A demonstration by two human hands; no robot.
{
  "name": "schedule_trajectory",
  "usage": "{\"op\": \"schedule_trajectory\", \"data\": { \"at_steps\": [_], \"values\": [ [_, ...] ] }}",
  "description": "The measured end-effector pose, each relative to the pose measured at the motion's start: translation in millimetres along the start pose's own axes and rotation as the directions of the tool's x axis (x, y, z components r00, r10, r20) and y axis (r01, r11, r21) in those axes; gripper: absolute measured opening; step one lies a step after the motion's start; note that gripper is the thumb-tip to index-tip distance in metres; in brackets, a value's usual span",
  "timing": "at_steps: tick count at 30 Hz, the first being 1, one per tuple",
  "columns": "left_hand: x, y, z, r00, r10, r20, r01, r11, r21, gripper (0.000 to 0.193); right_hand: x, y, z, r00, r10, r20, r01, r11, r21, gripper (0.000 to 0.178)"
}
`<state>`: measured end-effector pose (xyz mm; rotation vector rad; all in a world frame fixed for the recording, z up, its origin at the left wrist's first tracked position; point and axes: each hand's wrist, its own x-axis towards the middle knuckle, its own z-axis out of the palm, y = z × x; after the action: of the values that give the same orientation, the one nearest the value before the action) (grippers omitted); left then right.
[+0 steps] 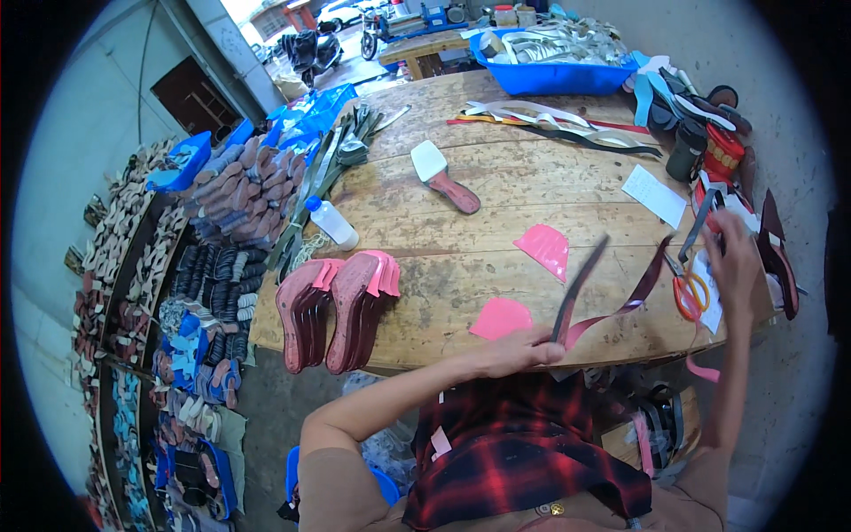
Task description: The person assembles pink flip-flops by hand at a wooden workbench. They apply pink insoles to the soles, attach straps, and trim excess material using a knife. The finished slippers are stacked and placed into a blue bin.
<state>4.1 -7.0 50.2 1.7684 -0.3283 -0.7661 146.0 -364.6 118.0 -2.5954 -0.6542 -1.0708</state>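
Observation:
My left hand (523, 353) is closed at the near edge of the table, gripping a long dark tapering strip (581, 288) that points up and away. From beside it a glossy pink-to-maroon ribbon (628, 306) curls off to the right. Over the right end of the table, my right hand (736, 262) has its fingers curled beside a dark grey narrow piece (698, 224); what they hold is unclear. Scissors with orange handles (690, 297) lie just left of that hand. Two pink cut pieces (543, 251) rest on the wood near my left hand.
Two stacks of maroon shoe soles with pink tabs (350, 310) stand at the table's left front. Beyond are a white bottle with blue cap (331, 223), a broad-headed tool (445, 176), loose straps (550, 120) and a blue tub (567, 78). A paper sheet (654, 197) lies right.

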Motion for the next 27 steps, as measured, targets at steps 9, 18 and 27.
{"op": "schedule_trajectory", "data": {
  "at_steps": [9, 18, 27],
  "values": [
    [2, -25, 8, 0.989, -0.09, 0.12, 0.139, 0.852, -0.505, 0.095, -136, -186, 36, 0.456, 0.007, 0.89, -0.857, -0.267, 0.441, 0.032],
    [-36, 32, 8, 0.997, 0.067, -0.029, -0.053, 0.936, 0.349, 0.094, -117, -190, 30, 0.479, 0.388, 0.788, -0.619, -0.488, 0.616, 0.01],
    [-25, 11, 14, 0.965, 0.255, 0.057, -0.253, 0.859, 0.445, 0.098, -146, -176, 12, 0.489, 0.254, 0.834, -0.633, -0.554, 0.54, 0.017]
  ]
}}
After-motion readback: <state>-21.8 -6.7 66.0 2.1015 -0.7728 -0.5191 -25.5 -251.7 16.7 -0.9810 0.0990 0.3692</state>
